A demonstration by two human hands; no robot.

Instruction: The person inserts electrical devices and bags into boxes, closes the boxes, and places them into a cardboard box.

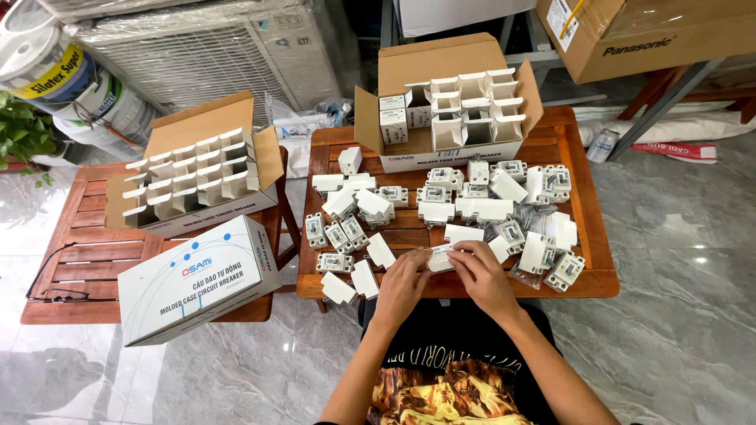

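Nearest, at the front edge of the wooden worktop (587, 260): the left hand (402, 287) and right hand (482, 275), close together, both clamped on one small white box (441, 258), fingers curled over its top and ends. The box sits just above the front edge, a little right of middle.

Just left of the hands, front edge: loose white boxes (352, 282), some tilted, one overhanging the edge.

Middle of the worktop, left part: grey-white circuit breakers (339, 236) lying unboxed in a cluster, touching one another, mixed with more small boxes.

Middle, right part: further breakers (551, 182) and white boxes heaped together, some in clear plastic bags (526, 275), reaching the right front corner.

Far edge: open brown carton (441, 71), flaps up, with a white cardboard divider grid; a few small boxes stand in its left compartments, the rest show hollow.

Beyond the left edge, on a separate slatted wooden table (79, 236): a closed white printed carton (197, 279) at the front, lying tilted; behind it a second open carton (197, 173) with divider grid.

Floor: pale marble tile (669, 330).
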